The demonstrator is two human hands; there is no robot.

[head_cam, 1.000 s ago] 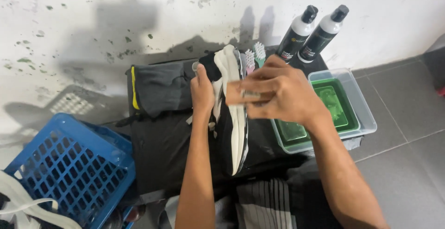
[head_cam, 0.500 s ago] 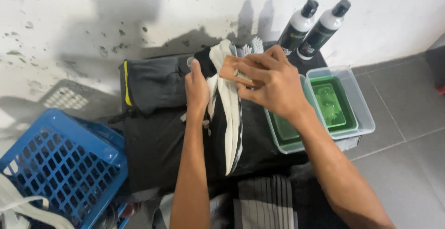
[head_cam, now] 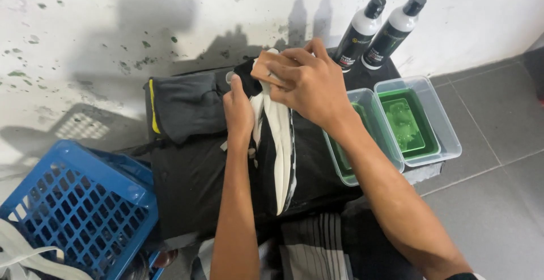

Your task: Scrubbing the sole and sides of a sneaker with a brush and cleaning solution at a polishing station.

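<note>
A shoe with a white sole (head_cam: pixel 281 144) lies sole-up on a black cloth-covered surface (head_cam: pixel 192 184), with black upper showing at its far end. My left hand (head_cam: pixel 239 110) grips its left side, thumb pointing up. My right hand (head_cam: pixel 306 82) is curled over the far toe end and presses on it. Whether that hand holds anything besides the shoe is hidden by the fingers.
Two black-and-white bottles (head_cam: pixel 360 31) (head_cam: pixel 394 31) stand against the stained white wall. Two clear tubs of green liquid (head_cam: pixel 447 138) (head_cam: pixel 334 155) sit at the right. A blue plastic basket (head_cam: pixel 73 201) is at the lower left. A folded grey cloth with yellow trim (head_cam: pixel 181 107) lies at the left, and grey floor tiles (head_cam: pixel 498 212) at the right.
My right hand has slid from the shoe's middle up to its far end and curled tighter. The left hand keeps its hold.
</note>
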